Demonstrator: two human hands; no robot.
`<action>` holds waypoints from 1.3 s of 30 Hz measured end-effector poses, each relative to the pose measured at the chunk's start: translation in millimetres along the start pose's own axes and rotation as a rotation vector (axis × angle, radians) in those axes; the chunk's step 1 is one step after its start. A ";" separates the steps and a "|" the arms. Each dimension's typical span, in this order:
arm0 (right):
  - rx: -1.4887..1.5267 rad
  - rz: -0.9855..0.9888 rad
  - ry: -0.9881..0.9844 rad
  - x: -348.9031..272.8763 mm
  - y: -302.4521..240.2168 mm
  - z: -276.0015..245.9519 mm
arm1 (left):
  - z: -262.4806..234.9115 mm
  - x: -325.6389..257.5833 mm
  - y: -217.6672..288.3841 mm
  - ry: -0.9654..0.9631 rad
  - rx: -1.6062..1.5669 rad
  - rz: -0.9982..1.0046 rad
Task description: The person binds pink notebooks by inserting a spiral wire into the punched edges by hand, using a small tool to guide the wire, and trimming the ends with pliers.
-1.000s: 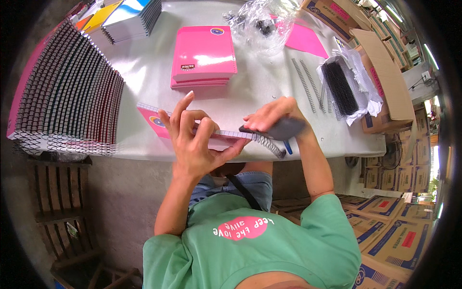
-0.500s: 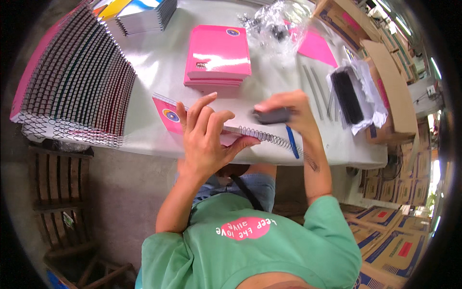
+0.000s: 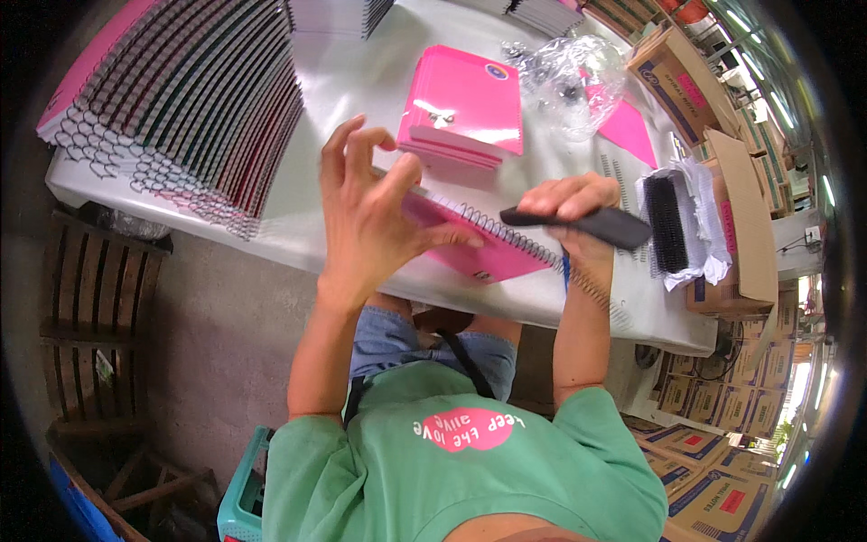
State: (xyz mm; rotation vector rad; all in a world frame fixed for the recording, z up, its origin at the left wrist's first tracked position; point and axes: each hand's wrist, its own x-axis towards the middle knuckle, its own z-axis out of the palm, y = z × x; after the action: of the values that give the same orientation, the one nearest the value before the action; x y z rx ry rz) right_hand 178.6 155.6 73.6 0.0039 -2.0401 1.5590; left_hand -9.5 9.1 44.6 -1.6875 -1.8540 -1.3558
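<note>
- Head view: your left hand (image 3: 366,217) lies on the pink notebook (image 3: 479,248) at the table (image 3: 352,90) edge, fingers spread open.
- Right hand (image 3: 569,212) grips the black tool (image 3: 578,224), fingers closed round it, above the coil (image 3: 506,237).
- Pin the cover flat; keep the tool parallel to the coil.

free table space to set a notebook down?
Bare table between the fanned spiral stack and the pink stack. Crowded right: plastic bag, coils, black comb tray. Front edge is taken by the left hand, notebook and right hand.
</note>
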 end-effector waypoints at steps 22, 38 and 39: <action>-0.383 0.298 -0.019 56.6 20.7 23.2 | 22.6 -0.8 -34.1 0.160 -0.445 -0.157; -0.472 0.161 0.129 51.4 14.2 13.8 | 22.1 -12.3 -27.3 0.156 -0.880 -0.454; -0.473 0.156 0.251 38.0 11.7 -0.4 | 17.3 -10.5 -24.6 0.101 -0.903 -0.556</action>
State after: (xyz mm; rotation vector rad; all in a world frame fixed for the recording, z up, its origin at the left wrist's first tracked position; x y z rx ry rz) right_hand 143.0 172.2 79.8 -0.5136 -2.1892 1.0609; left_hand -22.3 19.2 17.2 -1.3746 -1.8399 -2.7552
